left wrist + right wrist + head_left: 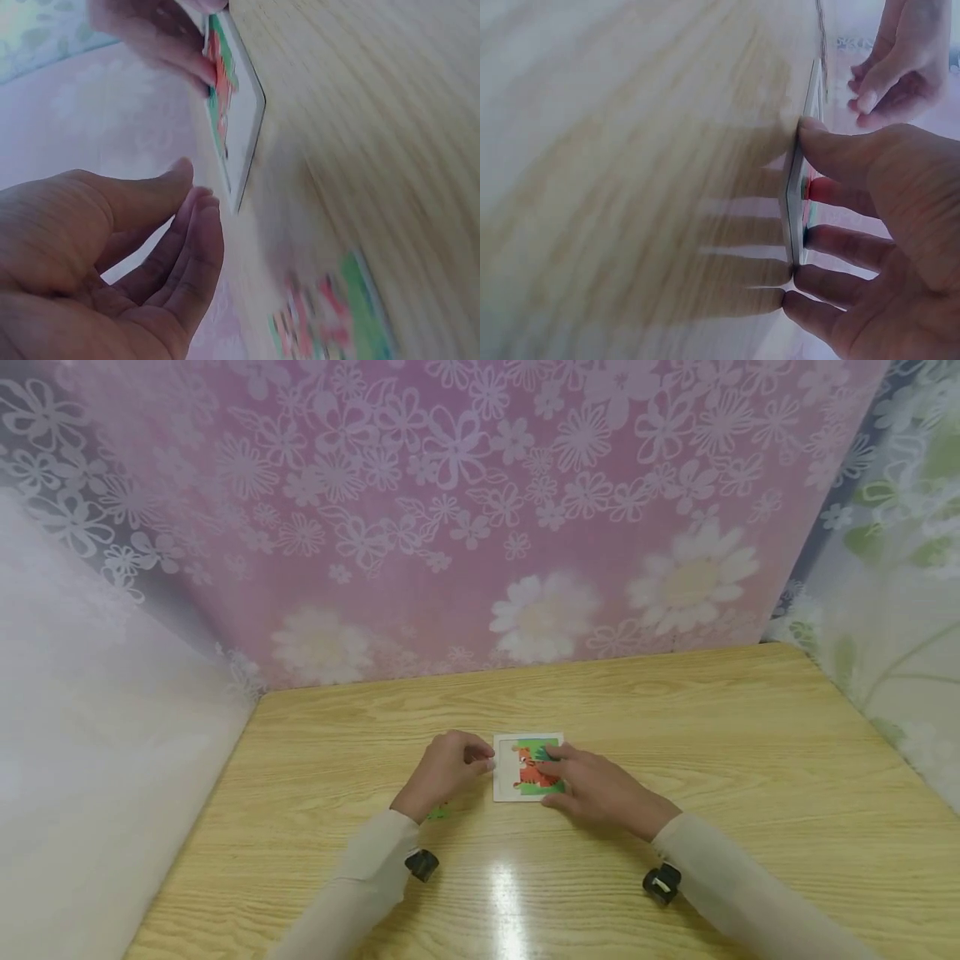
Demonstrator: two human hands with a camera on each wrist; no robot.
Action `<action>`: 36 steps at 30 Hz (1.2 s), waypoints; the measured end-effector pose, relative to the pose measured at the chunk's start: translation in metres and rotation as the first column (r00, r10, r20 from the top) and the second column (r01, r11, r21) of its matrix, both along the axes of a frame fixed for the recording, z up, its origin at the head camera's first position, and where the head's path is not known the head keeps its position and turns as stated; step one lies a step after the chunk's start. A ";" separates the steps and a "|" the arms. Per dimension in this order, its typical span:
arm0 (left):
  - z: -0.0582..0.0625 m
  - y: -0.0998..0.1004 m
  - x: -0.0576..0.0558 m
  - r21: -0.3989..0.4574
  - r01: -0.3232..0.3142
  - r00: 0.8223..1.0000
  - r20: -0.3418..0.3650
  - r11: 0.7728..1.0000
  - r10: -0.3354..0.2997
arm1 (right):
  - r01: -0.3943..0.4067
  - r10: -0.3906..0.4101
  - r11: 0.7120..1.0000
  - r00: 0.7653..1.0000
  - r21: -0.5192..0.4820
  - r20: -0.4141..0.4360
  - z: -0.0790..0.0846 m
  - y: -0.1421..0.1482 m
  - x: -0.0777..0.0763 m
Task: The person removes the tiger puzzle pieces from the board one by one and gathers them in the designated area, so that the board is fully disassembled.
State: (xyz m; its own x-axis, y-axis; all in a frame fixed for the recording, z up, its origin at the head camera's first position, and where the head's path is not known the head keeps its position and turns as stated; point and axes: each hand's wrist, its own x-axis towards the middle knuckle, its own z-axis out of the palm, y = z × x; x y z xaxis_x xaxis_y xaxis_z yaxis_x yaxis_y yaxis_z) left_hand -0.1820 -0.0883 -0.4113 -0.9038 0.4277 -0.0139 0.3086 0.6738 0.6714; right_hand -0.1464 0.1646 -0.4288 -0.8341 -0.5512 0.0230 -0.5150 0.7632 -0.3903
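A flat white-framed picture puzzle with an orange tiger on green lies on the table; the left strip of its inside is bare white. My right hand rests on its right part, fingers extended over the picture, thumb at the near rim. By the left edge is my left hand, thumb and fingertips brought near each other. Nothing shows between them in the left wrist view. A loose puzzle piece, green with red shapes, lies on the table below the left hand, partly hidden by it in the head view.
The wood-grain table reaches back to a pink flowered cloth. Pale cloth hangs at the left and the right. Each wrist wears a small black camera.
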 end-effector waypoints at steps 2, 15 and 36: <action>-0.001 0.010 -0.005 -0.004 0.005 1.000 0.005 1.000 -0.005 | -0.007 0.007 1.000 1.000 -0.002 -0.001 0.000 0.001 -0.001; -0.016 0.044 -0.020 -0.046 -0.046 0.999 0.010 0.998 0.046 | -0.034 0.034 0.999 0.999 -0.011 -0.031 -0.007 0.002 -0.002; -0.020 0.049 -0.022 -0.019 -0.085 0.996 0.031 0.996 0.085 | -0.019 0.019 1.000 0.999 0.000 -0.034 -0.005 0.003 0.000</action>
